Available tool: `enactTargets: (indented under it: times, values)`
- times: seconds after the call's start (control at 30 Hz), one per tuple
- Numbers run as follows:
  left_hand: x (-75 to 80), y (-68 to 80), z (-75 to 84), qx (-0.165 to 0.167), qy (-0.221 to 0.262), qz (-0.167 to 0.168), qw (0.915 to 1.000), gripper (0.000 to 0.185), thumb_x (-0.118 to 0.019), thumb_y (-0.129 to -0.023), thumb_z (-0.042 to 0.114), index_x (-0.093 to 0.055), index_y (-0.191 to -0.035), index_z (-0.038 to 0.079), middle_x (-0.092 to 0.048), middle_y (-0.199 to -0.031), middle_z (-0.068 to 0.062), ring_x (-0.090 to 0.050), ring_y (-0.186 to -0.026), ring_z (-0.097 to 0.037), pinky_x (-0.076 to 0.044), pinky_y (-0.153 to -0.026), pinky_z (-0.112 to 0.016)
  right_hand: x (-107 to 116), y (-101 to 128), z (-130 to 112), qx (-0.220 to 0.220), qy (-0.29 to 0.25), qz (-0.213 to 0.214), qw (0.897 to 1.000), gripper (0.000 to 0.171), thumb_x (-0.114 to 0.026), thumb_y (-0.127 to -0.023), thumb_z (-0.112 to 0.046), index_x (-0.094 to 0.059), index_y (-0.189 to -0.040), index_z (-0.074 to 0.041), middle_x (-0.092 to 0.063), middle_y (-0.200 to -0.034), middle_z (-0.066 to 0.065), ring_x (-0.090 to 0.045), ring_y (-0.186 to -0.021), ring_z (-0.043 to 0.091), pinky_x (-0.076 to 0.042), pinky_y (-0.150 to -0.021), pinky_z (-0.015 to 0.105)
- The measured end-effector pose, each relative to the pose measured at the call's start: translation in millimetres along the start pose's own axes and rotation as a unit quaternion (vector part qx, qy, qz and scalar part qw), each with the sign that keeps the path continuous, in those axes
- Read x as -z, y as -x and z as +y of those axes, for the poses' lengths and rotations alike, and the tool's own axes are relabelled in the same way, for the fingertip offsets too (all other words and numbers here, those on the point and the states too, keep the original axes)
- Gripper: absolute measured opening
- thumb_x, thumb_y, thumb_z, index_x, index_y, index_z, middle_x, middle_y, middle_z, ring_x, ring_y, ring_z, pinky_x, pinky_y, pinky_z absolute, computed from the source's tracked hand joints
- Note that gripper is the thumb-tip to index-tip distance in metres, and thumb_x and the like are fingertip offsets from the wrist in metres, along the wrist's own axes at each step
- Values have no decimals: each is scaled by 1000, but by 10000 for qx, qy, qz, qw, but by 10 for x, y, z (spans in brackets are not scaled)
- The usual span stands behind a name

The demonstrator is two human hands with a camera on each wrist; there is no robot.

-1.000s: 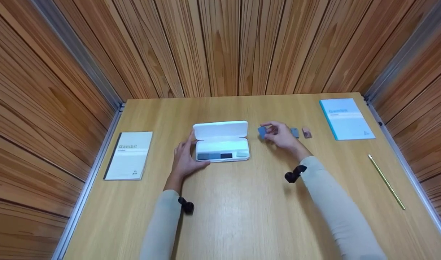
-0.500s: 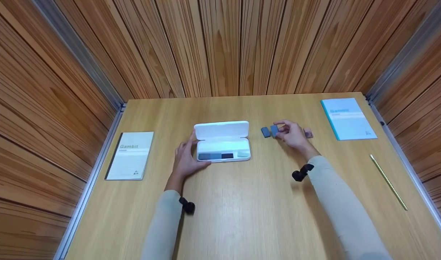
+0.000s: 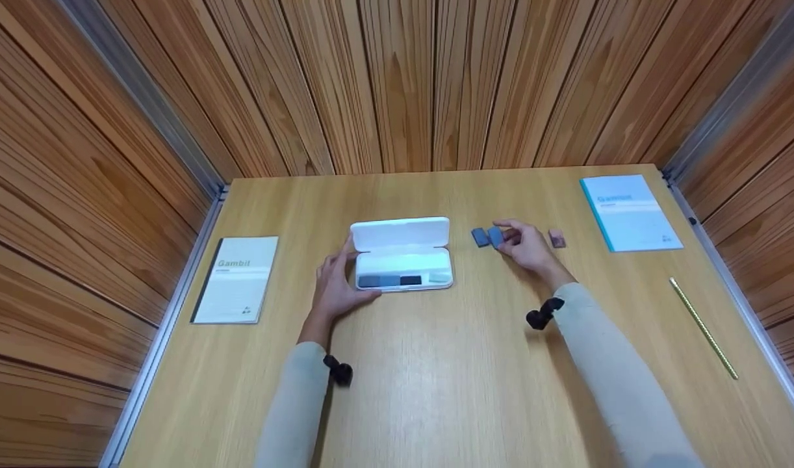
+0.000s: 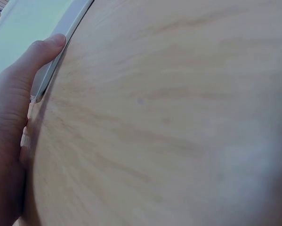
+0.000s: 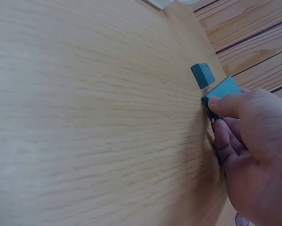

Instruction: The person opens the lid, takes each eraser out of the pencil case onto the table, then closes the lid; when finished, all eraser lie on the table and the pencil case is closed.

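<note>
An open white pencil case (image 3: 403, 262) lies in the middle of the table, lid tipped back. My left hand (image 3: 335, 289) holds its left end, the thumb along the front edge; the left wrist view shows this thumb (image 4: 44, 52) on the rim. Inside the case's front lie a blue-grey block (image 3: 379, 281), a black block (image 3: 410, 280) and a pale one (image 3: 437, 277). My right hand (image 3: 527, 247) pinches a blue eraser-like block (image 3: 495, 236) between thumb and fingers, low over the table. Just left of it lies a second blue block (image 3: 480, 237); a small gap shows in the right wrist view.
A pinkish-brown block (image 3: 557, 238) lies right of my right hand. One notebook (image 3: 236, 281) is at the left, another with a blue spine (image 3: 632, 213) at the back right. A gold stick (image 3: 704, 328) lies near the right edge. Wooden panels (image 3: 397, 91) enclose the table.
My right hand has let go of the first blue block, taken up another from farther right and brought it left beside the first. The left hand stays on the case.
</note>
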State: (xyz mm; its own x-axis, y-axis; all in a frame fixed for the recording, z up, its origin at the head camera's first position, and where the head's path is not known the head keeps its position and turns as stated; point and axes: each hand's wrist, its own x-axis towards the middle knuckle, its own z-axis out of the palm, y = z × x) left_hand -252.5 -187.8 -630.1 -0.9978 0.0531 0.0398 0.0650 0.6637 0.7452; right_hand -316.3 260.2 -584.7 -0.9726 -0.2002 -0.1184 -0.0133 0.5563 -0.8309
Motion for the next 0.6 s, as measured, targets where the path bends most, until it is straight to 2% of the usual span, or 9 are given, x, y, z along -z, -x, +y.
enactTargets:
  times: [0.37,0.6]
  values:
    - [-19,-14,-8,-79,-7,33,10000,140,-100,-73,61,-10,-179,52,-64,-162,1,-41,-156,-36,-34,-131,-68,21,28,14,33,19,18,10000,59,-68,-108,0,-56,-165,-9,-60,-153,27,-57,-129,35,-47,-110,42]
    - [5,7,14,-163,-56,19,9998,140,-100,-74,56,-10,-181,45,-64,-164,0,-42,-153,-36,-33,-131,-67,45,72,-5,224,160,40,9996,56,-69,-107,-2,-59,-161,-7,-60,-150,29,-60,-126,37,-49,-107,41]
